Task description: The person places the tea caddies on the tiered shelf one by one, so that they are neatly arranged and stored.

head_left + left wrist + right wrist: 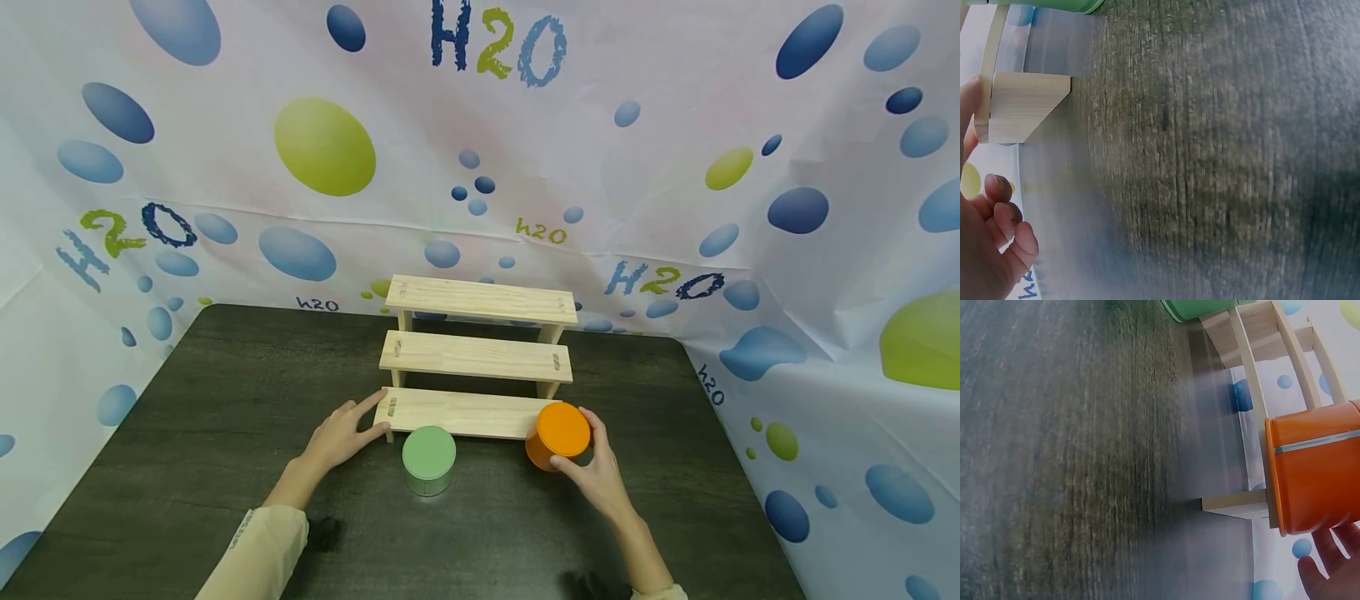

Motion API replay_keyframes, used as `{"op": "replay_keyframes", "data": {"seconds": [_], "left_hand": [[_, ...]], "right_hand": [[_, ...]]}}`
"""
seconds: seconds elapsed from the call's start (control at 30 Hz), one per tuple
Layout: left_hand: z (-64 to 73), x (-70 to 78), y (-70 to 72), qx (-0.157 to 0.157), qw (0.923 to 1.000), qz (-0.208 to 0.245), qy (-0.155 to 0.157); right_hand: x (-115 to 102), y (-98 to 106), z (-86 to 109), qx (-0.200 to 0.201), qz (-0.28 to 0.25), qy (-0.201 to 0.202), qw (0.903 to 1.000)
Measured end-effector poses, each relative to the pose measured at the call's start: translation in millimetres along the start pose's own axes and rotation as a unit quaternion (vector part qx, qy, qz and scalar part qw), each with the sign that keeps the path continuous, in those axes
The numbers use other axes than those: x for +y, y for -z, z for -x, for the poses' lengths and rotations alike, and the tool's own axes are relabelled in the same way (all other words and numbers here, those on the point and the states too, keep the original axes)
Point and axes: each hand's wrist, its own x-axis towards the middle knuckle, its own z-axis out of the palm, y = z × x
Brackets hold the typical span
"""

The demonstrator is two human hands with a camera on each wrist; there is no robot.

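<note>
A three-step wooden shelf stand (465,412) stands on the dark table. At the left end of its lowest step, my left hand (337,435) grips the board between thumb and forefinger; the other fingers curl loosely in the left wrist view. My right hand (600,479) holds an orange lidded tin (564,431) at the right end of the lowest step. In the right wrist view the tin's base rim is off the table, level with the board (1249,375); whether it touches the board I cannot tell. A green lidded tin (429,454) sits upright before the stand's left part.
The dark wood-grain table (225,400) extends on both sides of the stand. Behind and beside it hangs a white sheet (420,125) with blue and green drops and H2O lettering. The stand's upper two steps (480,354) rise toward the back.
</note>
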Motion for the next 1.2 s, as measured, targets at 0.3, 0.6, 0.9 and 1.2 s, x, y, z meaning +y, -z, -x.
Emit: {"op": "replay_keyframes", "data": {"seconds": [0.3,0.6,0.9,1.2], "left_hand": [[0.7,1.6,-3.2,-0.004,1.0,0.003,0.003],[1.1,0.1,-2.9,-0.001,1.0,0.004,0.001],[1.1,0.4,-2.1,-0.001,1.0,0.003,0.005],[-0.3,-0.9,-1.2,-0.001,1.0,0.001,0.008]], "right_hand": [[30.3,0.7,-13.4,-0.003,0.02,0.017,0.9997],[30.9,-3.5,-18.1,0.007,0.001,0.021,0.9998],[17.8,-4.6,-21.0,0.012,-0.011,-0.009,0.9998],[-12.3,-4.7,-18.4,0.011,-0.011,-0.017,0.9998]]}}
